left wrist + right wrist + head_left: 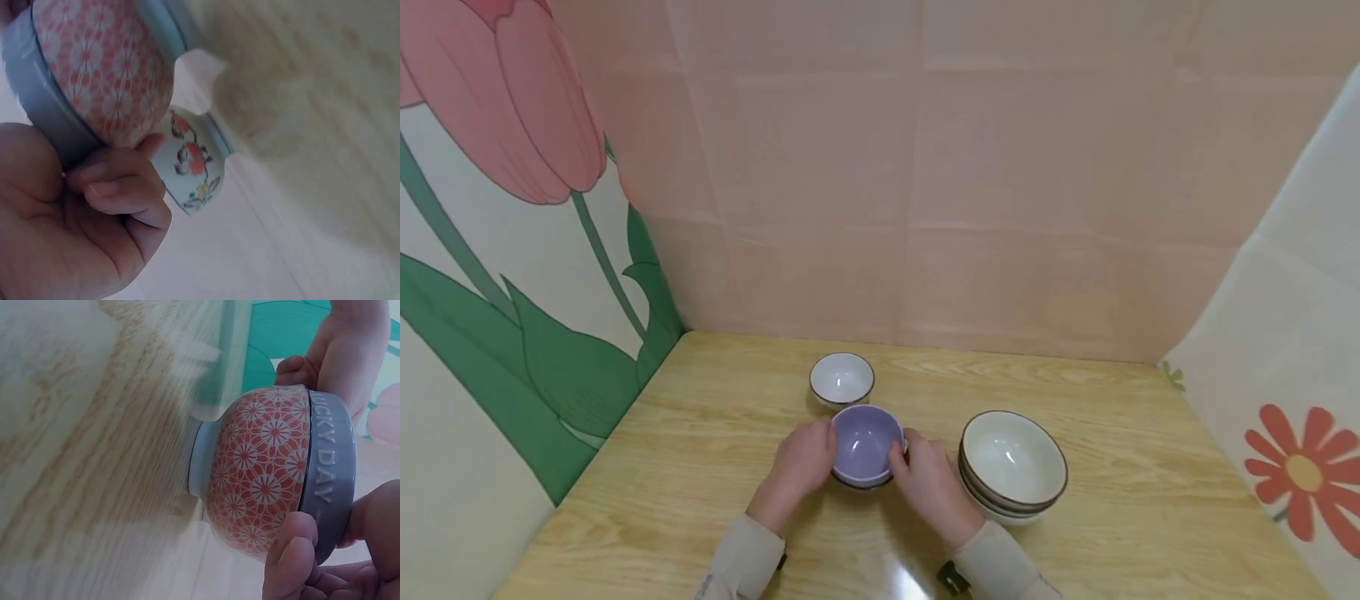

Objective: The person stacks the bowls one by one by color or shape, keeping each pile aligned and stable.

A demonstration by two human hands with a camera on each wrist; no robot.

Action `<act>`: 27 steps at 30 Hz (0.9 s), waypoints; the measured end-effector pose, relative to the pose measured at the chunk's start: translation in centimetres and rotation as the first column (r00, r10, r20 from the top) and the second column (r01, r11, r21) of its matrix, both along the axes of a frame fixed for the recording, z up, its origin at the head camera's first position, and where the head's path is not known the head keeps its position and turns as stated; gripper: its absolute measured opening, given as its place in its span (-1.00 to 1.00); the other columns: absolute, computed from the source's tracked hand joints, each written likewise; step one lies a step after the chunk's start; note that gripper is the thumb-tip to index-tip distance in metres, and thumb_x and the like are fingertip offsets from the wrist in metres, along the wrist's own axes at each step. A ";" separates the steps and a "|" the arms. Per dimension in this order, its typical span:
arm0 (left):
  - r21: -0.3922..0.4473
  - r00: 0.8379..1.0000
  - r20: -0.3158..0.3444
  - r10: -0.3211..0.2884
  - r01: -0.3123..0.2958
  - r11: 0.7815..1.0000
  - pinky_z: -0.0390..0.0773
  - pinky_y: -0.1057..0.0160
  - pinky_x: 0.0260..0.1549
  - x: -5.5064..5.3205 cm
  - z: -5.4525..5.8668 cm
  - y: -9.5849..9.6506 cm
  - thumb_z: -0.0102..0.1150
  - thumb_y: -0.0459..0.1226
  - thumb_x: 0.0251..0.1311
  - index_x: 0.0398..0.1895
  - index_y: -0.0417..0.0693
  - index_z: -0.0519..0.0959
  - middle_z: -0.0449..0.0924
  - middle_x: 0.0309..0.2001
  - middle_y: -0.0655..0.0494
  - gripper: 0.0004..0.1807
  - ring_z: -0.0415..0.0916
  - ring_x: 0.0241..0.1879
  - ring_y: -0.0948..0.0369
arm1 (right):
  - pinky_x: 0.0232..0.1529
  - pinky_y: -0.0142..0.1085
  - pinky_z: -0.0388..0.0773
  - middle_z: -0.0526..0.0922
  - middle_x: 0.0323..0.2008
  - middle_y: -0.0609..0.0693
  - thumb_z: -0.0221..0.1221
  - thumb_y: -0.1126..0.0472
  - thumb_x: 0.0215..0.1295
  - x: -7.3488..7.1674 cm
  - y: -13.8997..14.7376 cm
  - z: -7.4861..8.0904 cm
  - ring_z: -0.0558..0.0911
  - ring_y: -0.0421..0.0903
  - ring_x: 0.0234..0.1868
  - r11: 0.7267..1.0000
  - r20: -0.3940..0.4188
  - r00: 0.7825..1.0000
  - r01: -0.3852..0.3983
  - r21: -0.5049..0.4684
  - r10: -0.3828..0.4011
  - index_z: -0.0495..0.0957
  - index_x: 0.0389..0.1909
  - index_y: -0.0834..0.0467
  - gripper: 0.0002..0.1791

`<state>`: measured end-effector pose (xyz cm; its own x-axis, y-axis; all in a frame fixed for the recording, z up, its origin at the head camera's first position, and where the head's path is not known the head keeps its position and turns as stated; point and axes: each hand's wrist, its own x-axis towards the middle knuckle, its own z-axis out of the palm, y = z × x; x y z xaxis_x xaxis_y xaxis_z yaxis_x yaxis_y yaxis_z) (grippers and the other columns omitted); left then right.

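A purple bowl (867, 442) with raised "LUCKY DAY" lettering sits nested in a red bowl with white flowers (256, 456), on the wooden table in front of me. My left hand (805, 457) holds the pair from the left, fingers curled at the rim. From the right, my right hand (931, 482) grips it with the thumb over the purple rim and fingertips against the red bowl's side. Just behind stands a small white bowl (842, 379) with a dark rim; painted red flowers and leaves show on its outside in the left wrist view.
A stack of larger cream bowls (1015, 458) with brown rims stands close to the right of my right hand. The wooden table (715, 408) ends at a pink cloth backdrop (917, 183). Flower-printed cloths hang at the left and right sides.
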<state>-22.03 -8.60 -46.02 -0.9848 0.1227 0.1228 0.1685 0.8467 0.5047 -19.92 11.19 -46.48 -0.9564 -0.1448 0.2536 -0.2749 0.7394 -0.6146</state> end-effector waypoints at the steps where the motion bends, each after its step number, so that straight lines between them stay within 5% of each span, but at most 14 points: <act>1: 0.003 1.000 0.007 -0.004 0.004 1.000 0.60 -0.02 -0.38 -0.1 0.1 -0.2 -0.17 -0.20 0.51 -0.32 -0.16 0.59 0.61 -0.42 -0.07 -0.65 0.63 -0.36 -0.03 | -0.66 -0.40 0.42 0.50 -0.64 -0.06 0.09 0.22 0.42 0.0 0.1 0.0 0.44 -0.25 -0.65 1.000 -0.001 1.000 -0.003 -0.005 0.003 0.57 -0.02 0.44 -0.66; 4: 0.011 1.000 0.031 -0.001 0.001 1.000 0.58 0.01 -0.37 -0.6 0.4 -0.9 -0.18 -0.13 0.52 -0.35 -0.08 0.61 0.62 -0.40 0.00 -0.60 0.62 -0.33 0.03 | -0.53 -0.33 0.52 0.53 -0.60 -0.05 0.07 0.18 0.46 0.1 0.3 0.1 0.49 -0.23 -0.59 1.000 0.001 1.000 -0.001 -0.010 0.001 0.54 0.05 0.47 -0.60; 10: 0.080 0.994 0.051 0.093 -0.097 0.992 0.47 0.08 -0.50 -2.1 1.4 -2.1 -0.22 -0.09 0.53 -0.43 -0.10 0.51 0.54 -0.47 -0.04 -0.57 0.49 -0.45 0.05 | -0.18 -0.05 0.62 0.60 -0.50 -0.01 0.04 0.06 0.51 0.6 0.7 0.1 0.59 -0.13 -0.41 1.000 0.008 1.000 0.022 0.007 -0.022 0.48 0.16 0.47 -0.48; 18: 0.123 0.977 0.098 0.189 -0.201 0.972 0.54 -0.23 0.00 -5.0 1.7 -3.2 -0.24 -0.09 0.51 0.20 -0.43 0.42 0.58 0.07 -0.38 -0.45 0.56 0.05 -0.27 | -0.33 -0.22 0.54 0.46 -0.63 -0.18 0.02 -0.09 0.51 1.7 1.3 0.2 0.46 -0.27 -0.54 0.999 0.076 0.997 -0.020 0.047 0.016 0.40 0.27 0.43 -0.34; 27: 0.183 0.969 0.188 0.157 -0.192 0.964 0.45 -0.21 0.16 -7.4 0.1 -3.1 -0.30 -0.12 0.53 0.18 -0.53 0.40 0.50 0.13 -0.45 -0.43 0.46 0.16 -0.31 | -0.45 -0.38 0.48 0.50 -0.63 -0.27 0.12 -0.24 0.39 2.7 1.8 0.3 0.46 -0.37 -0.59 0.995 0.127 0.987 -0.098 0.028 0.094 0.25 0.36 0.48 -0.10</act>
